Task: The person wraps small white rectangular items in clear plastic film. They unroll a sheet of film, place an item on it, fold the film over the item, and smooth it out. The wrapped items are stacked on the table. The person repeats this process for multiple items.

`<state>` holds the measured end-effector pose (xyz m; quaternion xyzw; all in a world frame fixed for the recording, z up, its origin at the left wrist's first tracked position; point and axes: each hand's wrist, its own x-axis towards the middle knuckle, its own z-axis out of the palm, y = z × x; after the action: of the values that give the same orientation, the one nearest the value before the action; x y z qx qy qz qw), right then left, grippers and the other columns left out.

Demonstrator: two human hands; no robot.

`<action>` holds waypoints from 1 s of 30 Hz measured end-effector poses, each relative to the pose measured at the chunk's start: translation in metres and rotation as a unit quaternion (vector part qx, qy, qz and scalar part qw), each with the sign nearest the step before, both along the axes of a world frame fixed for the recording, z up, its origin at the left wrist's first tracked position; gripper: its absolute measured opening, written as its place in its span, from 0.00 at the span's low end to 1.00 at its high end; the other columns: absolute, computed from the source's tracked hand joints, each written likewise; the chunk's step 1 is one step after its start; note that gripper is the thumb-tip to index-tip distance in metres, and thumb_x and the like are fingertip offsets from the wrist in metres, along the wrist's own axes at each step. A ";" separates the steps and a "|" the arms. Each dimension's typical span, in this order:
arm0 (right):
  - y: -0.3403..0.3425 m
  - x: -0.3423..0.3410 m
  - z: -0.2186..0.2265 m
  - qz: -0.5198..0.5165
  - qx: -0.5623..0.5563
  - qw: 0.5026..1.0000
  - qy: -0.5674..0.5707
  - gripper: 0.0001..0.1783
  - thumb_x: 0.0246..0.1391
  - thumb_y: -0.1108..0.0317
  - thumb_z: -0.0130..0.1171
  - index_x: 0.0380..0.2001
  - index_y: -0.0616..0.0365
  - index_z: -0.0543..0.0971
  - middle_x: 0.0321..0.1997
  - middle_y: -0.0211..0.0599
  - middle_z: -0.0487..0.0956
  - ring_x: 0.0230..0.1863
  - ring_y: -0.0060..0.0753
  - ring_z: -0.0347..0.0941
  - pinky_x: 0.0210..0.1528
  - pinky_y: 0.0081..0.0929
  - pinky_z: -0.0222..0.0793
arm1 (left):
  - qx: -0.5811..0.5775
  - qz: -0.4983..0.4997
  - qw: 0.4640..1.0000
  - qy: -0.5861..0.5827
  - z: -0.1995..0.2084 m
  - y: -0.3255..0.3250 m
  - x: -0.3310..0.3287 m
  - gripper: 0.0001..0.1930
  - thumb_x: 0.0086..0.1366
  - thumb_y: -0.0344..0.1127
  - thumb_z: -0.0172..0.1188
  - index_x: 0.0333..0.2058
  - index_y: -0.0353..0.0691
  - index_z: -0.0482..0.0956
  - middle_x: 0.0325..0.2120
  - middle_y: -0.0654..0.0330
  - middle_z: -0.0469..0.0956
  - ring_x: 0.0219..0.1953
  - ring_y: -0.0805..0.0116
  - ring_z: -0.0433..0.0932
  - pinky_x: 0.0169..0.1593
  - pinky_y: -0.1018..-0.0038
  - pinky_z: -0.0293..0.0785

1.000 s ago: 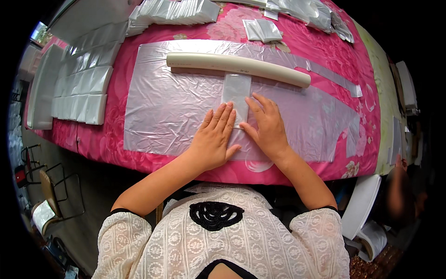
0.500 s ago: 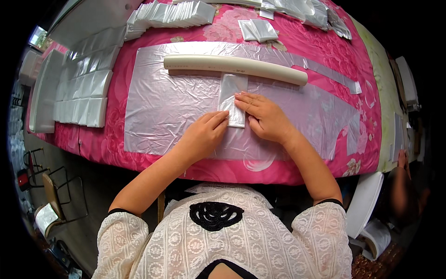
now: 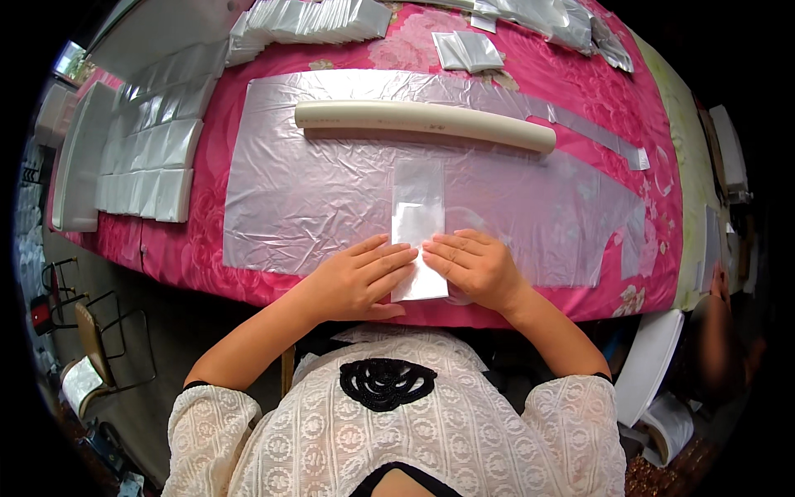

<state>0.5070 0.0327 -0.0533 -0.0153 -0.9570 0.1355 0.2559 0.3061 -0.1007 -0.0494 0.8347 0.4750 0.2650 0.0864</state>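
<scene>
A strip of clear plastic film (image 3: 419, 178) lies lengthwise in front of me, its nearer part a thicker, whiter folded layer. My left hand (image 3: 364, 277) rests on the left edge of that folded part, fingers stretched out flat and thumb apart. From the other side my right hand (image 3: 476, 269) lays its extended fingertips on the right edge. Both hands are open and touch the film without wrapping round it. Under the strip is a wide sheet of clear plastic (image 3: 273, 207). Beyond the strip, a long cream tube (image 3: 422, 124) lies across the sheet.
Rows of folded plastic packets (image 3: 149, 157) lie at the left, with a fanned row (image 3: 310, 23) at the far side. A small packet pile (image 3: 468, 51) sits beyond the tube. Pink flowered cloth (image 3: 530, 311) covers the table. Another person's hand (image 3: 717, 282) shows at the far right.
The plastic strip has come toward me, away from the tube, and now shows longer, with a thin single part at its far end. Both hands have moved nearer with it.
</scene>
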 end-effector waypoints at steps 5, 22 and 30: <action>-0.011 0.006 0.004 -0.012 -0.012 1.000 -0.010 0.12 0.43 0.71 0.56 0.34 0.58 0.79 0.41 0.35 0.79 0.43 0.32 0.76 0.44 0.28 0.72 | 0.026 0.019 0.998 0.052 -0.008 -0.001 0.001 0.23 0.47 0.35 0.61 0.45 0.37 0.74 0.49 0.58 0.73 0.52 0.64 0.73 0.55 0.64 0.68; -0.033 0.019 0.013 -0.059 0.055 0.995 0.065 0.07 0.41 0.69 0.58 0.28 0.52 0.81 0.41 0.24 0.77 0.46 0.26 0.70 0.46 0.26 0.66 | 0.097 0.014 0.995 -0.036 -0.009 -0.011 0.014 0.11 0.51 0.30 0.57 0.34 0.36 0.79 0.41 0.59 0.77 0.41 0.68 0.78 0.45 0.70 0.76; -0.037 0.023 0.008 -0.056 0.071 0.995 0.049 0.07 0.42 0.68 0.58 0.28 0.51 0.81 0.41 0.21 0.78 0.48 0.24 0.69 0.49 0.26 0.64 | 0.140 0.007 0.990 -0.023 -0.006 -0.010 0.015 0.12 0.51 0.31 0.56 0.36 0.37 0.79 0.41 0.59 0.77 0.41 0.69 0.77 0.44 0.72 0.76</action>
<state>0.5300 -0.0040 -0.0452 -0.0435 -0.9482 0.0531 0.3102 0.3212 -0.1111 -0.0549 0.8289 0.4368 0.3487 -0.0217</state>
